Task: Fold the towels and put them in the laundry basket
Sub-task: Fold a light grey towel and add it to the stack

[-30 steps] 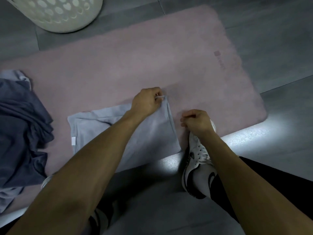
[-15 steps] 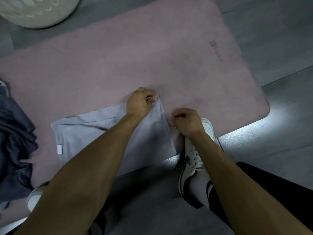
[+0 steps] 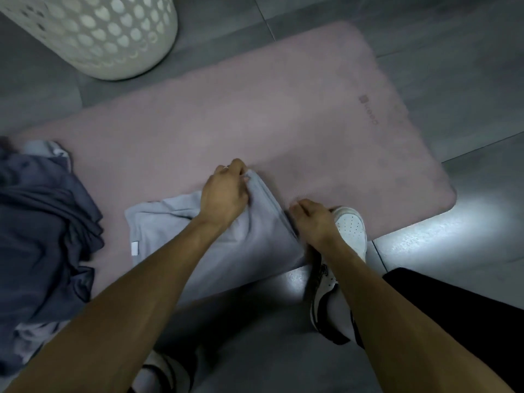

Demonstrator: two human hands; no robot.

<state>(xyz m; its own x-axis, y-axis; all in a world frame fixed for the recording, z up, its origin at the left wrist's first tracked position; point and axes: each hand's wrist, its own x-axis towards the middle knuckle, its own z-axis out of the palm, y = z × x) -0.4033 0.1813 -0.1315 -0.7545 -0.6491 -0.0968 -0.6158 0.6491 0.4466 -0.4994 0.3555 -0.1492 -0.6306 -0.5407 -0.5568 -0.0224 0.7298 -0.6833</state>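
Pinching the towel (image 3: 226,245) corner, the left hand (image 3: 224,194) could lose its grip; the right hand (image 3: 314,219), curled at the edge, risks misaligning the fold.

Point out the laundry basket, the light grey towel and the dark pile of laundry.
laundry basket (image 3: 93,38), head view, on its perforated wall.
light grey towel (image 3: 255,242), head view, on its flat middle.
dark pile of laundry (image 3: 42,228), head view, on its crumpled folds.

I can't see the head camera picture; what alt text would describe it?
A person's left hand pinches the far right corner of a light grey towel lying on a pink rectangular mat, while the right hand grips its right edge. A white perforated laundry basket stands beyond; dark blue cloths are heaped left.
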